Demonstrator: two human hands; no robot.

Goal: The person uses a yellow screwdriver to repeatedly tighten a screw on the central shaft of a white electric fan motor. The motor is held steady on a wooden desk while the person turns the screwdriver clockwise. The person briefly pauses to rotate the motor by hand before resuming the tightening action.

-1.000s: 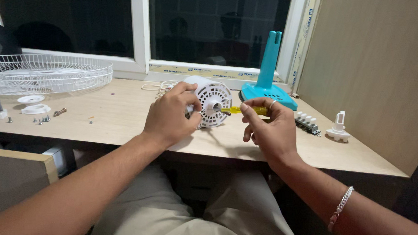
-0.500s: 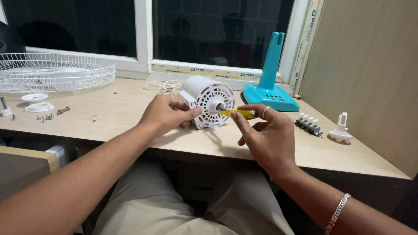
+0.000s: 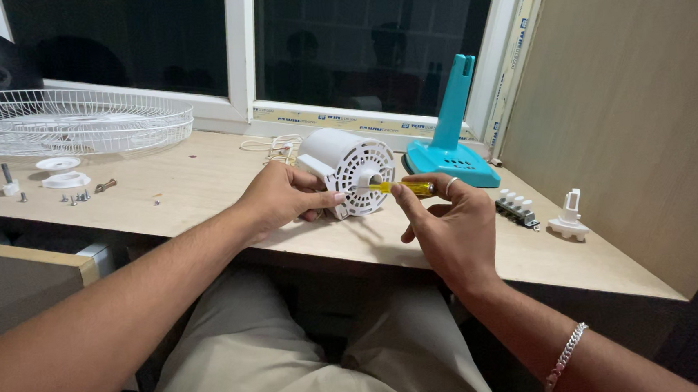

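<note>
Nearest the body, the right hand (image 3: pixel 449 222) is curled around a yellow-handled screwdriver (image 3: pixel 402 187), pinched between thumb and fingers, the shaft lying almost level and pointing left. Its tip sits at the hub of the white fan motor housing (image 3: pixel 349 171), right in the middle of the perforated face. The left hand (image 3: pixel 283 196) closes on that housing from the left, fingers wrapped round its lower edge, bracing it on the tabletop (image 3: pixel 201 190). So tool axis and housing axis line up, and both hands are equally close. Farther back stand a teal fan stand (image 3: pixel 451 140) and a white wire fan guard (image 3: pixel 65 122).
</note>
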